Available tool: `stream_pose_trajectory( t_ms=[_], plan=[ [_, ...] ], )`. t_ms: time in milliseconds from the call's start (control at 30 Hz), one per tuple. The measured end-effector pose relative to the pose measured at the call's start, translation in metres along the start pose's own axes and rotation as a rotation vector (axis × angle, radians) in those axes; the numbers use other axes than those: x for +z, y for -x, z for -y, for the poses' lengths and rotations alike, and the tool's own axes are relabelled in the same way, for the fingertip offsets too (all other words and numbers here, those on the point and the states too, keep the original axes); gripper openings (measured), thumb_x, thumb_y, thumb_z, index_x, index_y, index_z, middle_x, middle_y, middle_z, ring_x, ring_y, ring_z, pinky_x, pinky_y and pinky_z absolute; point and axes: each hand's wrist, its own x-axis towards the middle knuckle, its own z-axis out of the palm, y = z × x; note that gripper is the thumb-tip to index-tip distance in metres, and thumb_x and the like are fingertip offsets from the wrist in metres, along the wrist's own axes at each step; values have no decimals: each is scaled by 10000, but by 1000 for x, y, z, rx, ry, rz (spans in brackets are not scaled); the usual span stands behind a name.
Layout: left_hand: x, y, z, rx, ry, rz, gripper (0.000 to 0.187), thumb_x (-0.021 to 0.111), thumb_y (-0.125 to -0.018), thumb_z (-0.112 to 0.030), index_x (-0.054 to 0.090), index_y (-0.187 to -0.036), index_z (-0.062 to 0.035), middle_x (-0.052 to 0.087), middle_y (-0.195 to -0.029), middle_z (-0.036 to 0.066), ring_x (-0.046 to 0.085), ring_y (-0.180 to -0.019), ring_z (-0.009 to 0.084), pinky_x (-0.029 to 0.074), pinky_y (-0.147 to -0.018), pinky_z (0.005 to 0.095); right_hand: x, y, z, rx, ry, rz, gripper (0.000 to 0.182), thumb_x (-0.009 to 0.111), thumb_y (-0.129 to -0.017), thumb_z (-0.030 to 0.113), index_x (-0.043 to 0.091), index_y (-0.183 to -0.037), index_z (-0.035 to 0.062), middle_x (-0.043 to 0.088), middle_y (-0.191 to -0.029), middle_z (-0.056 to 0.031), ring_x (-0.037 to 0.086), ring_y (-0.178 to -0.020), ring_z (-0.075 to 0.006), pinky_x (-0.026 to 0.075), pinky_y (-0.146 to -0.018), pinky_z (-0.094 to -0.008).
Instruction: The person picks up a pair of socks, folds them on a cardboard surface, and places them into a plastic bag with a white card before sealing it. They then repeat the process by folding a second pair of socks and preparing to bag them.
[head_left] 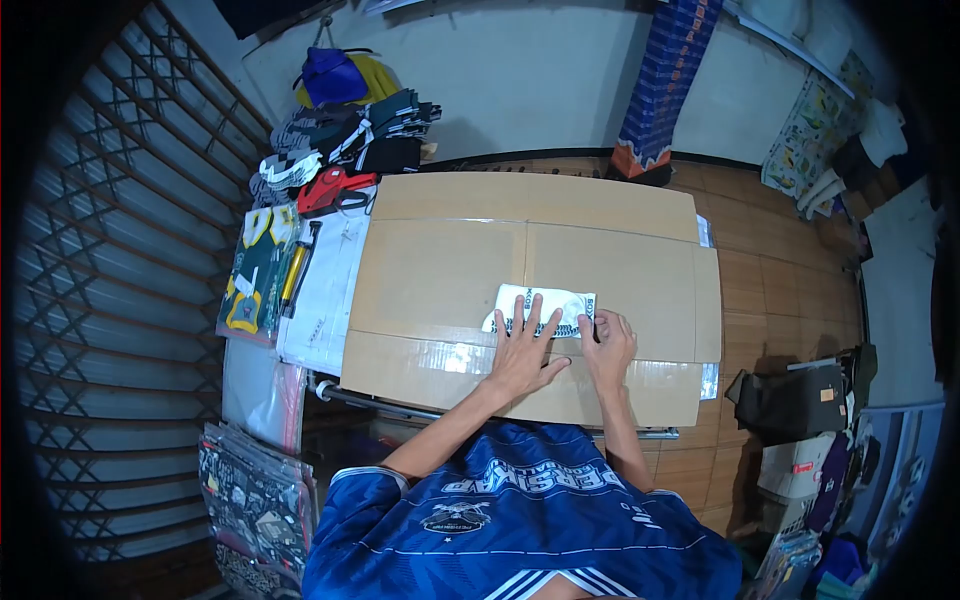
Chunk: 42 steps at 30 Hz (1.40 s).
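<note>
A white folded sock [511, 296] with dark lettering and a dark patterned band lies flat on a large cardboard sheet [440, 270]. My left hand [522, 355] rests palm down over its near edge, fingers spread across the fabric. At the sock's right end, the thumb and curled fingers of my right hand [609, 350] close on the corner beside the lettering. Parts of the sock are hidden beneath my left fingers.
Stacked dark socks [395, 125] and a red tagging tool [335, 190] sit at the back left. Nearer are a yellow-and-black pump [298, 268] and a bagged green-and-white garment [258, 270]. Dark bags [805, 398] stand at right, beside the wooden-look floor [750, 300].
</note>
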Motion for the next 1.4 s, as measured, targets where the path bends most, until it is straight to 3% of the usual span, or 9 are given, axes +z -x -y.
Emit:
stream_pose_trajectory(
  t_ms=[167, 367, 400, 533, 733, 833, 1033, 1200, 1400],
  plan=[
    [-14, 11, 1, -50, 238, -77, 810, 786, -943, -453, 473, -1622, -140, 243, -1754, 250, 140, -1628, 517, 81, -1228, 805, 2, 3, -3, -36, -64, -50, 233, 835, -916, 226, 767, -1015, 27, 725, -904, -91, 659, -786, -243, 490, -718, -383],
    [-37, 74, 2, -115, 635, -366, 440, 788, -956, -208, 694, -1354, -47, 655, -1431, 197, 541, -1405, 418, 417, -1185, 563, -3, 27, 6, 36, -237, -119, 118, 739, -1010, 97, 727, -1021, -20, 632, -799, -12, 515, -688, -76, 420, -598, -250],
    [-42, 86, -1, -145, 592, -448, 353, 782, -947, -132, 722, -1277, -20, 739, -1255, 186, 672, -1208, 377, 531, -1062, 450, -6, 35, 8, 31, -219, -82, 113, 738, -1011, 95, 722, -1018, -16, 616, -781, -3, 507, -675, -69, 419, -596, -246],
    [-36, 141, 9, -281, 690, -478, 253, 756, -960, -72, 742, -1198, 12, 780, -1112, 169, 760, -1031, 319, 598, -930, 408, 8, 64, 25, 4, -358, 75, 94, 744, -1005, 81, 708, -1006, -6, 570, -728, 20, 477, -639, -31, 388, -571, -213],
    [-22, 220, 16, -477, 704, -614, 229, 738, -984, -78, 743, -1186, 29, 792, -1058, 167, 785, -978, 265, 609, -886, 371, 27, 102, 89, -80, -490, 387, 35, 750, -948, -3, 718, -960, 2, 720, -832, -57, 583, -632, -43, 458, -552, -228],
    [-19, 263, 12, -564, 711, -738, 244, 741, -975, -75, 746, -1196, 29, 797, -1059, 169, 782, -976, 258, 604, -900, 368, 41, 123, 103, -321, -588, 488, 54, 766, -926, -21, 733, -958, 7, 760, -892, -71, 612, -658, -38, 482, -579, -215],
    [9, 374, -7, -777, 675, -916, 249, 728, -980, -77, 740, -1203, 34, 796, -1055, 160, 776, -988, 235, 594, -906, 357, 51, 194, 125, -403, -582, 804, 51, 808, -915, 29, 804, -962, 11, 765, -869, -39, 623, -689, -49, 497, -625, -221],
    [63, 481, -27, -1041, 708, -1026, 251, 725, -991, -66, 728, -1223, 30, 788, -1068, 114, 751, -998, 174, 588, -914, 323, 70, 280, 105, -473, -420, 1075, 219, 808, -963, 181, 815, -984, -37, 774, -833, -118, 686, -722, -143, 530, -694, -306],
    [139, 583, -35, -1205, 897, -1294, 240, 717, -1012, -63, 715, -1242, 4, 774, -1077, 93, 730, -981, 143, 578, -887, 296, 108, 368, -5, -166, -144, 1534, 327, 722, -1022, 266, 802, -949, -43, 766, -810, -96, 702, -701, -136, 541, -611, -333]
  ],
)
